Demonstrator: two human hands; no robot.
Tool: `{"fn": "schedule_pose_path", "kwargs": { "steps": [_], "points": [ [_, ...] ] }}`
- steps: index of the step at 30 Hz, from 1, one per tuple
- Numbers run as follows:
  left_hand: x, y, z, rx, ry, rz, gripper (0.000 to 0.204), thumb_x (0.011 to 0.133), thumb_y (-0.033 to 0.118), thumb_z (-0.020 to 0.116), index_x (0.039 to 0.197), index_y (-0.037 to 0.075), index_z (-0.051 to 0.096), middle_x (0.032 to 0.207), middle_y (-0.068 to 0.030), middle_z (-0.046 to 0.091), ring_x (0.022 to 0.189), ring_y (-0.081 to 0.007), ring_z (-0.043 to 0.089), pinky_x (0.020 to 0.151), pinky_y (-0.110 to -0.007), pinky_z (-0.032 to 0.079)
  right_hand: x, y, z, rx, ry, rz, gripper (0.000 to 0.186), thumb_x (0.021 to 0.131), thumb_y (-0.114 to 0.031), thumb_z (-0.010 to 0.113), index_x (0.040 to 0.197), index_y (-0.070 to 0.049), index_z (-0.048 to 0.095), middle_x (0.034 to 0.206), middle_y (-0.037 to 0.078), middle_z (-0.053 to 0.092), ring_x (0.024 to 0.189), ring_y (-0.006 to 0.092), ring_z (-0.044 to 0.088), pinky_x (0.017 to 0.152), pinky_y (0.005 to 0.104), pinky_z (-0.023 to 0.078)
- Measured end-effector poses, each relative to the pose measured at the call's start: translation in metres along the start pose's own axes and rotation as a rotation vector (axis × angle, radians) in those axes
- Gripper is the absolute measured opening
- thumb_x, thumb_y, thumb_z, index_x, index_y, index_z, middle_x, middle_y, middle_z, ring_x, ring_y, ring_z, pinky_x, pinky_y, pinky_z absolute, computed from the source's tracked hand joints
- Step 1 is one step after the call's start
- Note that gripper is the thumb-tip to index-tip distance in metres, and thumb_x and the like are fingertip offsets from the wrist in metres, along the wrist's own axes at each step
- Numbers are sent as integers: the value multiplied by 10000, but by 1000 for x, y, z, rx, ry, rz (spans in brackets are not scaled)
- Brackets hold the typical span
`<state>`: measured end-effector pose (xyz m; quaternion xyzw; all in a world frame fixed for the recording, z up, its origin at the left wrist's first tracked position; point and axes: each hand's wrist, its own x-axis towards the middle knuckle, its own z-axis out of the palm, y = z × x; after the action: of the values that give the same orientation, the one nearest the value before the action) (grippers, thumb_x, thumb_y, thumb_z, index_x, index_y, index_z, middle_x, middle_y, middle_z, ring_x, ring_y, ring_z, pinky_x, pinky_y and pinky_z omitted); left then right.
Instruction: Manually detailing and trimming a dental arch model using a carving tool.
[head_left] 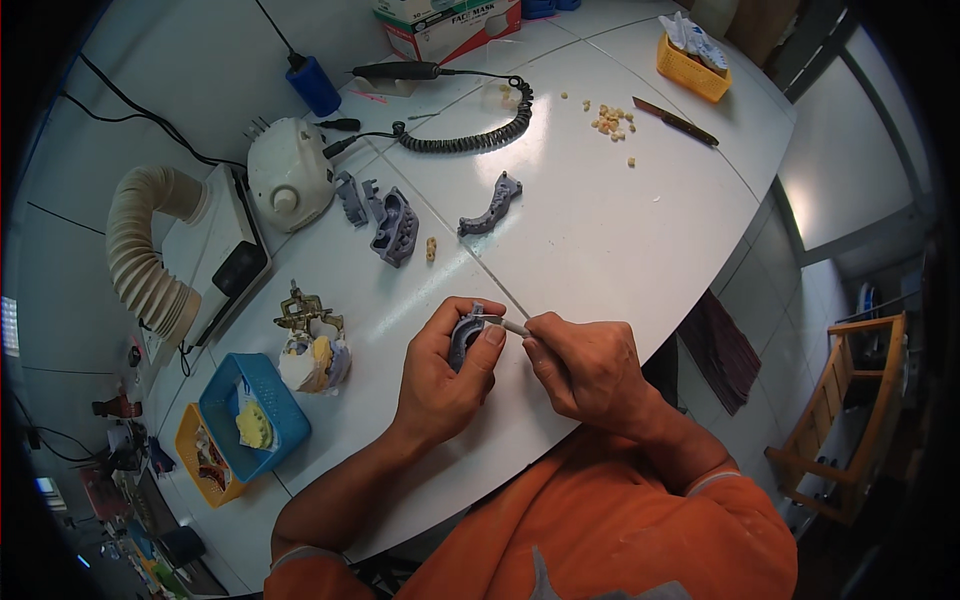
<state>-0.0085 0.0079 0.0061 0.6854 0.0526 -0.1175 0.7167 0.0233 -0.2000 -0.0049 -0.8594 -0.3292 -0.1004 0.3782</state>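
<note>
Near the front of the worktop (pixel 600 245), the left hand (pixel 440 385) pinches a curved grey dental piece (pixel 460 346) and the right hand (pixel 590 370) pinches a pale-handled tool (pixel 515 328), tip at the piece (touching? too small to tell). I'd brace both hands and keep pressure light. Worktop's white and glossy, with another grey arch (pixel 495 208) farther out; past its right edge, a wooden frame (pixel 815 466) stands on tiled floor (pixel 785 320).

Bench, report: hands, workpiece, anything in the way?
Left hand holding curved grey model. Right hand holding slim tool, tip at model, contact unclear. Mounted dental cast to the left, apart from both hands.
</note>
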Motion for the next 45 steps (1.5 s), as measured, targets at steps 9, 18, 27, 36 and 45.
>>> {"fn": "schedule_pose_path", "kwargs": {
  "steps": [9,18,27,36,45],
  "points": [
    [0,2,-2,-17,-25,-19,239,1135,192,641,1313,33,629,749,54,567,579,-30,498,536,-226,386,0,2,3,-17,0,-16,150,1001,-138,761,943,-77,636,654,62,623,479,251,600,468,379,456],
    [0,3,-1,-32,-24,-33,227,1149,188,623,1312,30,629,765,64,557,588,-22,490,532,-223,381,-2,0,7,-85,30,-18,156,1000,-143,771,949,-80,638,641,47,580,466,237,581,459,380,448],
    [1,4,-1,-51,-15,-40,202,1171,236,606,1196,35,619,751,68,531,583,-17,472,524,-221,372,-2,-1,6,-102,25,-17,141,1005,-154,777,985,-81,659,649,45,578,474,230,585,459,374,452],
    [1,2,-1,60,5,-27,223,1168,258,620,1092,49,614,754,64,542,604,-13,460,538,-230,359,-4,1,9,-115,58,-30,136,1001,-150,778,994,-84,660,647,34,573,476,216,584,457,367,455],
    [-1,5,-1,-4,-15,-22,187,1159,230,622,1145,44,609,786,58,554,621,-17,473,552,-226,372,-4,0,7,-105,24,-46,170,994,-158,778,949,-99,625,637,29,560,471,222,571,458,369,455]
  ]
}}
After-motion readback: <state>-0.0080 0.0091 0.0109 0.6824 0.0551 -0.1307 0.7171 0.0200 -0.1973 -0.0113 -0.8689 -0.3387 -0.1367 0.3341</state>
